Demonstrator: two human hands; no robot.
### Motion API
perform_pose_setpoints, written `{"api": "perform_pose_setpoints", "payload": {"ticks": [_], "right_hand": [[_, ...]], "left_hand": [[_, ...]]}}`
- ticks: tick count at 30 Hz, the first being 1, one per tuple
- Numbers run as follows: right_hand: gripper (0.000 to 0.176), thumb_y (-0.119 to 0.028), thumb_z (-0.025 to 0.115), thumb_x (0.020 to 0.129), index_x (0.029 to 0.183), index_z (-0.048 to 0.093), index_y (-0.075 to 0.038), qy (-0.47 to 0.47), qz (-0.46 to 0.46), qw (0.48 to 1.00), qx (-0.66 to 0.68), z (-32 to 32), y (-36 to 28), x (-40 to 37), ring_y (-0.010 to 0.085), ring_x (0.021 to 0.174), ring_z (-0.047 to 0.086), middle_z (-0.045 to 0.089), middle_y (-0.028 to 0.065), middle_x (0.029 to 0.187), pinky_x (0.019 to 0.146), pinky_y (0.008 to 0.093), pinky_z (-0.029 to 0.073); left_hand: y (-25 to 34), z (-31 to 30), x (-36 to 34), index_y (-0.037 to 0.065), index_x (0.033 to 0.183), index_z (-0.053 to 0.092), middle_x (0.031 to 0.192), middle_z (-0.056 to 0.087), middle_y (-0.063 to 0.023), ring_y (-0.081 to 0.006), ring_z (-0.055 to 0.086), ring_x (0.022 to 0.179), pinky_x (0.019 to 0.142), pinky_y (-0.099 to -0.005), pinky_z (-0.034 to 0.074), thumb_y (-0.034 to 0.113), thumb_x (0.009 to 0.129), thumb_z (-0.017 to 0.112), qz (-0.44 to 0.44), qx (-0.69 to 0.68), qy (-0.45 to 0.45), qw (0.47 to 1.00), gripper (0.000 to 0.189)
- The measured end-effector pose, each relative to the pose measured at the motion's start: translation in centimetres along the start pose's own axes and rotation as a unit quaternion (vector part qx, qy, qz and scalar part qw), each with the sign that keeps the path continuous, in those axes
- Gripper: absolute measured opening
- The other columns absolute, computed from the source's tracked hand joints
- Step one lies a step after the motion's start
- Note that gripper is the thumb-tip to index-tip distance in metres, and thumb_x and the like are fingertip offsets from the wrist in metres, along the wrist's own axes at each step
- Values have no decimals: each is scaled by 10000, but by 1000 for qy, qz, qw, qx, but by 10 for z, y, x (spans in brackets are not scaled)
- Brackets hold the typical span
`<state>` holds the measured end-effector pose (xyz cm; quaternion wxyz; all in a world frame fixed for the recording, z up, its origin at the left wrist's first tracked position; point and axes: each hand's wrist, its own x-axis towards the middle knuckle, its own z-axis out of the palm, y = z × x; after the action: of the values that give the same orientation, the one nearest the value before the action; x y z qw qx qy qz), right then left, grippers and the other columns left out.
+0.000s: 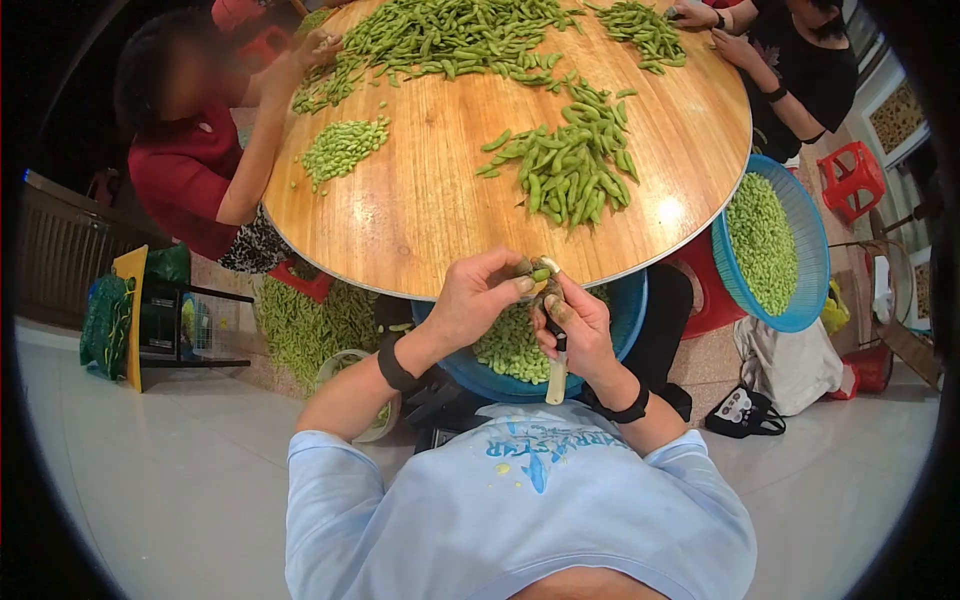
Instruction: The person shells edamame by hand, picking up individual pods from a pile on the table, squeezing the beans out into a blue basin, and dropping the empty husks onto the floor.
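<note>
Over the near edge of the round wooden table [430,225], my two hands meet. My left hand [485,300] pinches a green bean pod [541,274] between its fingertips. Wrapped round the black handle of a small knife [557,378] is my right hand [582,325], its fingertips right at the pod. The knife's blade points down toward my shirt. Below both hands stands a blue basin [634,322] with shelled green beans [515,345] in it. A loose pile of pods [575,165] lies on the table just beyond my hands.
A large pod heap [450,35] and a small pile of shelled beans [345,150] lie farther off. One person [190,160] sits at the left, another [800,70] at the far right. A blue basket [820,265] of beans stands right, a red stool [850,180] behind.
</note>
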<state>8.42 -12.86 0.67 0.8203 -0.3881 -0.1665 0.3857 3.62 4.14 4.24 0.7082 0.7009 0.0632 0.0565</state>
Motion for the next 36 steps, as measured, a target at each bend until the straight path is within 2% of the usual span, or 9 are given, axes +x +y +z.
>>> {"api": "perform_pose_setpoints", "payload": {"ticks": [5, 14, 17, 18, 19, 22, 29, 31, 36], "right_hand": [[398, -91, 430, 981, 1373, 410, -27, 2, -15, 1000, -9, -2, 2, 0, 85, 523, 450, 534, 63, 768, 424, 205, 360], [327, -79, 466, 964, 1284, 489, -20, 3, 42, 997, 65, -4, -10, -2, 89, 521, 440, 563, 76, 796, 430, 194, 365], [307, -104, 488, 963, 1261, 503, -31, 35, 86, 985, 148, -2, -13, -1, 98, 536, 452, 573, 86, 818, 425, 194, 371], [291, -117, 496, 962, 1240, 511, -33, 35, 98, 982, 158, -1, -14, -2, 100, 541, 456, 577, 93, 827, 419, 196, 370], [275, -129, 504, 962, 1220, 519, -35, 36, 112, 979, 168, 0, -14, -3, 103, 546, 461, 581, 99, 836, 414, 197, 370], [231, -130, 510, 959, 1169, 534, -34, 38, 125, 972, 193, 4, -12, -4, 105, 541, 465, 585, 102, 832, 401, 199, 367], [214, -107, 503, 956, 1147, 546, -20, 53, 120, 971, 198, 7, -7, -4, 104, 532, 481, 593, 106, 826, 388, 198, 358], [238, -82, 487, 956, 1173, 541, 0, 43, 41, 997, 55, 7, -4, -5, 96, 535, 496, 606, 94, 848, 407, 184, 356], [287, -45, 575, 892, 1168, 534, 22, 110, -112, 943, -295, -3, 6, -2, 144, 599, 550, 612, 110, 858, 499, 254, 436]], "left_hand": [[-9, 1, -2, 2, 982, 614, 797, 590, -10, -52, 502, 597, 494, -202, 396, 59, 872, 631, 58, 15, 14, 998, 125], [-3, -11, 7, 0, 1000, 601, 793, 606, -41, -72, 521, 577, 480, -208, 413, 78, 910, 580, -249, -361, -114, 891, 121], [2, -7, 6, -4, 975, 593, 777, 598, -78, -138, 529, 559, 489, -257, 433, 52, 876, 607, -126, -57, -73, 988, 115], [4, -5, 5, -8, 968, 589, 766, 582, -97, -177, 534, 565, 503, -284, 441, 39, 843, 630, 67, 146, -62, 985, 140], [6, -4, 2, -12, 962, 586, 754, 566, -117, -217, 539, 571, 517, -310, 450, 27, 810, 653, 254, 337, -45, 905, 171], [19, -2, -3, -13, 938, 583, 744, 530, -138, -272, 558, 617, 539, -335, 456, -5, 749, 673, 335, 479, -39, 811, 210], [12, -5, -5, -16, 881, 636, 725, 597, -145, -292, 612, 638, 542, -300, 480, 57, 797, 641, 199, 294, -22, 934, 112], [11, -5, -8, -29, 953, 652, 689, 594, -114, -181, 580, 587, 542, -281, 458, 80, 844, 642, -71, 43, -28, 996, 155], [8, 6, -15, -38, 949, 632, 699, 567, -102, -184, 579, 596, 542, -293, 456, 47, 865, 590, 45, 205, -22, 977, 127]]}}
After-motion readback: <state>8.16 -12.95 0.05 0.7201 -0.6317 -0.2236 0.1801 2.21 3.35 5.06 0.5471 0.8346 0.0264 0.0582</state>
